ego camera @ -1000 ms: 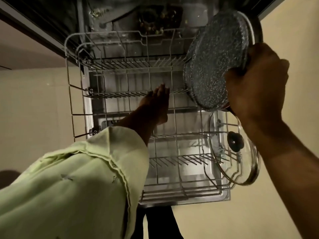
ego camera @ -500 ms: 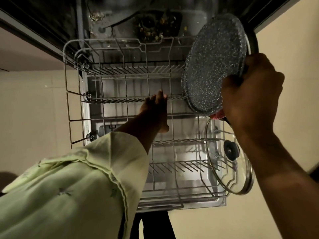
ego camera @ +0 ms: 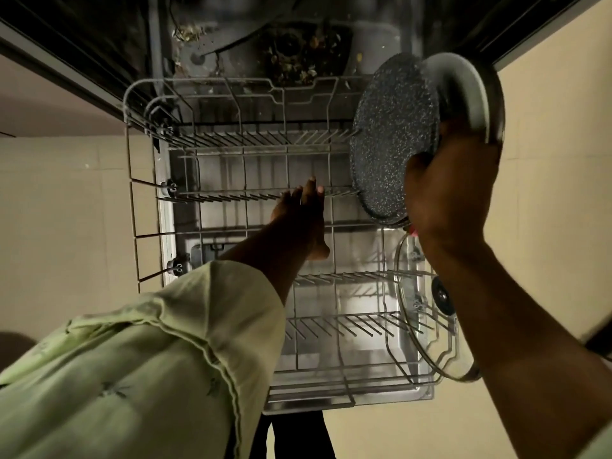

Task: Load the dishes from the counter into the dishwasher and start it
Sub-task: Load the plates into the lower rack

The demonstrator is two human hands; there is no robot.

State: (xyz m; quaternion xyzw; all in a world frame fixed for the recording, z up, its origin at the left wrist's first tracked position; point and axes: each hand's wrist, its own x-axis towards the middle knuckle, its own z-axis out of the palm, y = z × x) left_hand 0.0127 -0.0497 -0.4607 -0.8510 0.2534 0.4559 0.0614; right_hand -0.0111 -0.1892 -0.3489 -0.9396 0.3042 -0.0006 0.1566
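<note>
- As we lean over the pulled-out dishwasher rack (ego camera: 132,193), our right hand (ego camera: 450,200) grips a speckled pan (ego camera: 394,137) held on edge at the rack's right side, fingers curled round its handle end (the handle itself is hidden).
- Our left hand (ego camera: 301,220) reaches into the rack's middle, fingers straight and close together, tips touching a row of tines (ego camera: 231,195).
- A glass lid (ego camera: 427,342) stands in the rack's near right corner.
- To seat the pan well, we should lower it between tines, clear of the lid, drawing our left hand aside first.
</note>
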